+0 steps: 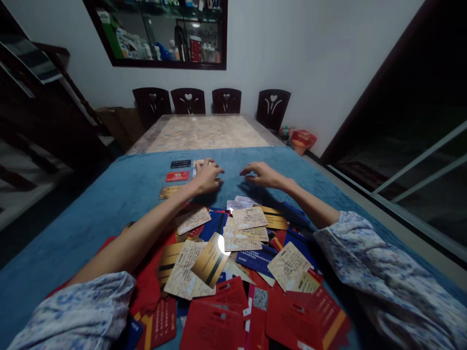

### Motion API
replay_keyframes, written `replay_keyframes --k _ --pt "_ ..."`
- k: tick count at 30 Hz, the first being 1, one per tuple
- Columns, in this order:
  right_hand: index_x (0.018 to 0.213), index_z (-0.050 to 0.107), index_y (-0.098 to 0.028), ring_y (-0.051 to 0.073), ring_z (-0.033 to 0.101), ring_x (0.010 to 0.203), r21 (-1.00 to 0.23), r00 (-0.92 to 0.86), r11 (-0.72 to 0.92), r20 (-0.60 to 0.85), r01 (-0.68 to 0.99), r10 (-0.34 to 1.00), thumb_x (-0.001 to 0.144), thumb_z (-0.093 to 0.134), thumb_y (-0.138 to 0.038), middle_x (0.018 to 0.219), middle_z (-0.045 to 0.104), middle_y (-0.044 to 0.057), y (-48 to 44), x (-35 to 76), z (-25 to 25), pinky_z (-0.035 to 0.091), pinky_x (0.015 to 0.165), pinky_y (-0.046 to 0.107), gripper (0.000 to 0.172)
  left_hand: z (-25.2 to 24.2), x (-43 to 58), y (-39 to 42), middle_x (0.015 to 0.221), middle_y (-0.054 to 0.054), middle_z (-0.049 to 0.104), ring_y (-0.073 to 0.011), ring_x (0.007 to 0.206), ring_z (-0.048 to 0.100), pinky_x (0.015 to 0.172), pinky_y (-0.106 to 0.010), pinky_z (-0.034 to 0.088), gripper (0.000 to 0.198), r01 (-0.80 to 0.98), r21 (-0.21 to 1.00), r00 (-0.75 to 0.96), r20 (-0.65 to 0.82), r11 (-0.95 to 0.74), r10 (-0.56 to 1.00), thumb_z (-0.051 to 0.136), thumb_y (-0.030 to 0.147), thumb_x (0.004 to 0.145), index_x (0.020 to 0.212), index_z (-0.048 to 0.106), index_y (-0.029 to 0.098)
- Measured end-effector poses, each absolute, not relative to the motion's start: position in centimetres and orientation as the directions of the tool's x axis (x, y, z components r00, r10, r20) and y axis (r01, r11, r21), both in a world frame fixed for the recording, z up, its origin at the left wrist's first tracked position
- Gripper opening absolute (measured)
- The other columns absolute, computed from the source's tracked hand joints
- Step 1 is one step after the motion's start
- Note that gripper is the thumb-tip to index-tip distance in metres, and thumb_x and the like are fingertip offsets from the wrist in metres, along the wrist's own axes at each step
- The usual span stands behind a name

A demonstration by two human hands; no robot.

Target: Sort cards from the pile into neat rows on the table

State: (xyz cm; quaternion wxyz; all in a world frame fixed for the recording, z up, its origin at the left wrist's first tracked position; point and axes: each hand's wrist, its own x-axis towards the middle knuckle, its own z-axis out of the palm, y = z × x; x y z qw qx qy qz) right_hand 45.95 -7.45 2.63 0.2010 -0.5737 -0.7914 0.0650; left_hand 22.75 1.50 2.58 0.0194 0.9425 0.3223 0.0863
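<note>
A heap of cards point(233, 262) in red, blue, gold and cream lies on a blue cloth point(120, 194) in front of me. Beyond the heap, both my arms reach forward. My left hand point(207, 176) rests knuckles up on the cloth with its fingers curled, beside a small row of laid-out cards: a dark card point(180, 164), a red card point(177, 176) and a gold card point(169, 192). A pale card edge shows under its fingers. My right hand point(260, 175) hovers just above the cloth, fingers bent and apart, holding nothing.
The blue cloth covers the near part of a long marble-topped table point(204, 132). Several dark chairs point(226, 99) stand at its far end. A glass cabinet point(164, 31) hangs on the wall. A red bag point(302, 140) sits on the floor at right.
</note>
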Motion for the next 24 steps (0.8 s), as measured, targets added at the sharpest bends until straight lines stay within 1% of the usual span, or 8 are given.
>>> replay_keyframes --k 4,7,9,14,16,19,24 --pt "0.110 0.079 -0.018 0.022 0.070 0.098 -0.317 -0.253 0.314 0.218 0.895 0.943 0.089 0.062 -0.017 0.108 0.078 0.010 -10.6 46.5 2.7 0.051 0.091 0.034 0.027 2.7 23.8 -0.7 0.134 -0.014 0.064 -0.0409 0.140 0.035 0.106 -0.064 0.031 0.039 0.549 0.108 0.817 0.142 -0.829 0.559 0.059 0.023 0.087 0.123 0.072 0.023" --pt "0.110 0.079 -0.018 0.023 0.069 0.098 -0.323 -0.237 0.293 0.201 0.900 0.950 0.091 0.061 -0.020 0.106 0.076 0.011 -12.9 47.0 2.6 0.050 0.090 0.034 0.026 2.8 24.7 -2.5 0.132 -0.016 0.065 -0.0397 0.138 0.038 0.107 -0.063 0.030 0.038 0.486 0.115 0.855 0.144 -0.867 0.498 0.059 0.023 0.086 0.122 0.072 0.021" --pt "0.109 0.079 -0.019 0.023 0.068 0.097 -0.332 -0.238 0.290 0.187 0.898 0.953 0.092 0.060 -0.022 0.106 0.075 0.011 -14.3 47.5 2.5 0.049 0.091 0.036 0.025 2.8 25.4 -3.6 0.131 -0.015 0.066 -0.0391 0.137 0.038 0.107 -0.062 0.030 0.037 0.422 0.122 0.886 0.155 -0.898 0.438 0.060 0.024 0.086 0.120 0.073 0.022" --pt "0.112 0.077 -0.024 0.024 0.065 0.104 -0.383 -0.226 0.274 0.167 0.882 0.960 0.094 0.061 -0.033 0.110 0.072 0.011 -17.7 48.9 2.1 0.048 0.095 0.039 0.026 3.1 26.8 -6.4 0.128 -0.014 0.067 -0.0384 0.137 0.038 0.106 -0.062 0.029 0.032 0.324 0.143 0.928 0.145 -0.935 0.343 0.060 0.027 0.087 0.116 0.074 0.023" --pt "0.112 0.077 -0.025 0.025 0.064 0.106 -0.400 -0.228 0.261 0.130 0.879 0.965 0.093 0.063 -0.038 0.111 0.071 0.010 -18.9 49.3 2.0 0.047 0.097 0.041 0.027 3.2 27.3 -7.4 0.126 -0.015 0.068 -0.0386 0.136 0.039 0.107 -0.062 0.028 0.030 0.294 0.154 0.939 0.138 -0.943 0.315 0.061 0.028 0.088 0.114 0.075 0.021" --pt "0.115 0.076 -0.025 0.027 0.061 0.110 -0.434 -0.245 0.255 0.079 0.864 0.966 0.090 0.067 -0.048 0.116 0.069 0.011 -20.3 49.6 1.7 0.046 0.099 0.042 0.035 3.3 28.0 -8.7 0.122 -0.015 0.069 -0.0388 0.134 0.040 0.105 -0.062 0.031 0.025 0.257 0.156 0.954 0.116 -0.954 0.276 0.062 0.029 0.088 0.107 0.077 0.023" --pt "0.120 0.072 -0.022 0.030 0.056 0.110 -0.465 -0.290 0.273 0.036 0.842 0.956 0.081 0.069 -0.072 0.119 0.065 0.012 -20.7 49.6 0.9 0.044 0.099 0.047 0.064 3.3 28.7 -10.0 0.119 -0.014 0.070 -0.0361 0.132 0.042 0.105 -0.061 0.033 0.023 0.262 0.163 0.958 0.078 -0.951 0.277 0.061 0.029 0.089 0.104 0.076 0.021"
